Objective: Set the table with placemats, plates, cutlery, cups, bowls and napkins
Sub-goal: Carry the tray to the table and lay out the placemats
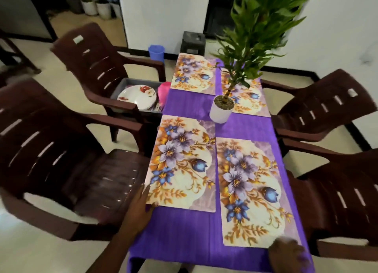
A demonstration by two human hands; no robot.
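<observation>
Both hands lie flat, gripping nothing: right hand [287, 254] and left hand [141, 207] squaring near placemats [180, 162] for plates [137, 96].

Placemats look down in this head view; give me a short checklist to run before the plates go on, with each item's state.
1. Four placemats on the purple tablecloth: ok; near-left placemat, near-right placemat, far-left placemat, far-right placemat.
2. Near pair aligned: not ok; the near-right one lies closer to the camera than the near-left one.
3. Left hand free: not ok; its thumb and fingers are at the near-left placemat's corner.
4. Right hand free: cannot tell; blurred at the near-right placemat's corner.
5. Plates reachable: ok; stacked in a grey tray on the far-left chair.
6. Potted plant off the mats: not ok; it overlaps the far-right placemat.
</observation>
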